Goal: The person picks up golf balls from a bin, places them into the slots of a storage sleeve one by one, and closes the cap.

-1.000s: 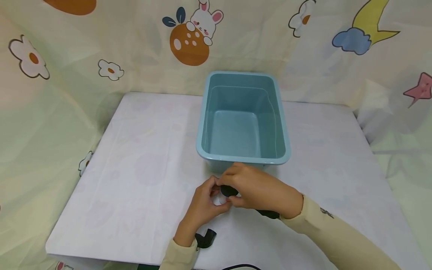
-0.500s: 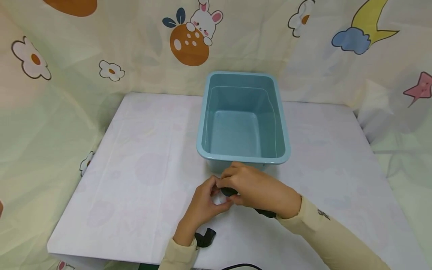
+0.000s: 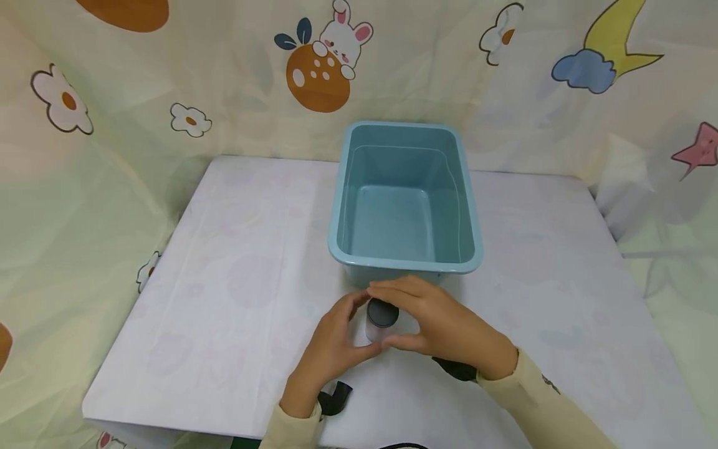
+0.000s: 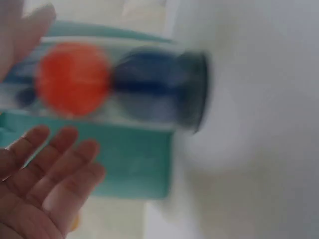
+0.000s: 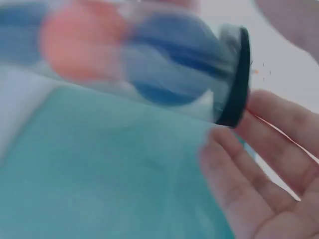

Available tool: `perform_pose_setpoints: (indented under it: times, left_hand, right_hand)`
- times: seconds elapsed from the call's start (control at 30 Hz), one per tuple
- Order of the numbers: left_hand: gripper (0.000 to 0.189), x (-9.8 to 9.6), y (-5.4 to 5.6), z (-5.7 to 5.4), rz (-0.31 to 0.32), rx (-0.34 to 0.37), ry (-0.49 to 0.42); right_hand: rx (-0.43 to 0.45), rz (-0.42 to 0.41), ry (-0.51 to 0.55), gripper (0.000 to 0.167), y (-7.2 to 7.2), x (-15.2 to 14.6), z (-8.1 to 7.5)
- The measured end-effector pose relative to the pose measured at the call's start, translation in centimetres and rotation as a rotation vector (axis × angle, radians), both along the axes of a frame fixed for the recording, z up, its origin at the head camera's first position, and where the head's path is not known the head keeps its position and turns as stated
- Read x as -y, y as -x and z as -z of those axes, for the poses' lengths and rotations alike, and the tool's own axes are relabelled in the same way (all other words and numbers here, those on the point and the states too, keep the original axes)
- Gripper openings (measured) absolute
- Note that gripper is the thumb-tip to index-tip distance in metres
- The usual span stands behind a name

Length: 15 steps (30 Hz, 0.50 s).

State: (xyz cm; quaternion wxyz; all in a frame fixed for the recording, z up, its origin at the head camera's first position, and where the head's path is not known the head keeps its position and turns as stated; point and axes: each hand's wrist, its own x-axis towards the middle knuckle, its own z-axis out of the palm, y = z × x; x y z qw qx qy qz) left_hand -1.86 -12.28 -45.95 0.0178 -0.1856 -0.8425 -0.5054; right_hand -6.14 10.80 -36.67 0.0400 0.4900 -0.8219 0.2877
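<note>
A clear tube point(image 3: 376, 333) with a black cap point(image 3: 383, 312) stands upright in front of the bin, cap up. Blurred in the left wrist view, it holds an orange ball point(image 4: 73, 78) and a dark blue ball point(image 4: 144, 87); more blue shows deeper inside. My left hand point(image 3: 333, 343) curves loosely about its left side, the fingers point(image 4: 62, 169) apart from the wall. On the other side is my right hand point(image 3: 440, 321), thumb and fingers spread; its fingertips point(image 5: 254, 107) lie close to the cap point(image 5: 234, 79), and contact is hard to tell.
Just behind the tube stands a light blue plastic bin point(image 3: 405, 267) on the white-covered table point(image 3: 241, 280). A patterned cloth hangs at the back and sides. Part of a black cable point(image 3: 404, 445) shows at the front edge.
My right hand has spread its fingers and come off the black cap, which it gripped before. The cap is now fully seen from above. The left hand has loosened slightly.
</note>
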Motion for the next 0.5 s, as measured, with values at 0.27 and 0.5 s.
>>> perform_pose_setpoints:
  times: [0.27, 0.5]
  left_hand:
    - [0.089, 0.7, -1.8, -2.4, -0.040, -0.417, 0.131]
    - [0.088, -1.1, -2.8, -2.0, -0.005, -0.540, 0.411]
  right_hand:
    - [-0.196, 0.233, 0.146, 0.054, -4.1, -0.8, 3.7]
    - [-0.270, 0.297, 0.081, 0.084, -5.8, 0.8, 5.9]
